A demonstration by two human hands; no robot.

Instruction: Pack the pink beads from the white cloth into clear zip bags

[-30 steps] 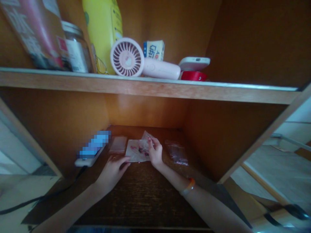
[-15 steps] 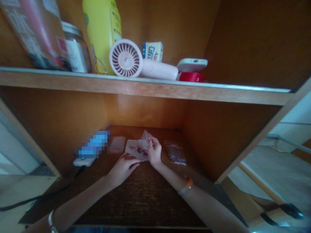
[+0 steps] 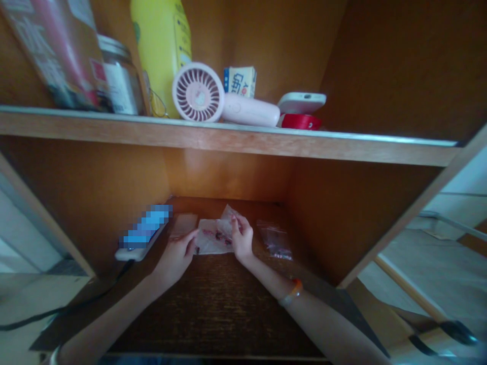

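Here I am, right hand (image 3: 243,239) closed in a pinch on the raised right-hand side of the thin plastic bag (image 3: 211,242) — thumb on the near face, fingers curled behind. My left hand (image 3: 175,259) is at the bag's left edge, thumb and forefinger slightly parted; whether they nip the film or merely brush it, I cannot tell. The bag sits between them, low over the dark board (image 3: 213,309), in the middle of the lower space.

The danger, I'd judge, is that slippery film: if it has an open side, too much tilt could send those small red and dark bits sliding out, and a hard tug from both sides could crease or split it. My left wrist could also nudge the pale square packet (image 3: 186,223) just beyond it.

Textures now — the bag cloudy, limp and wrinkled, its right corner peaked upward; the clear bag (image 3: 277,241) on the right shiny, lying flat; the board streaky and worn, with a wood-like grain.
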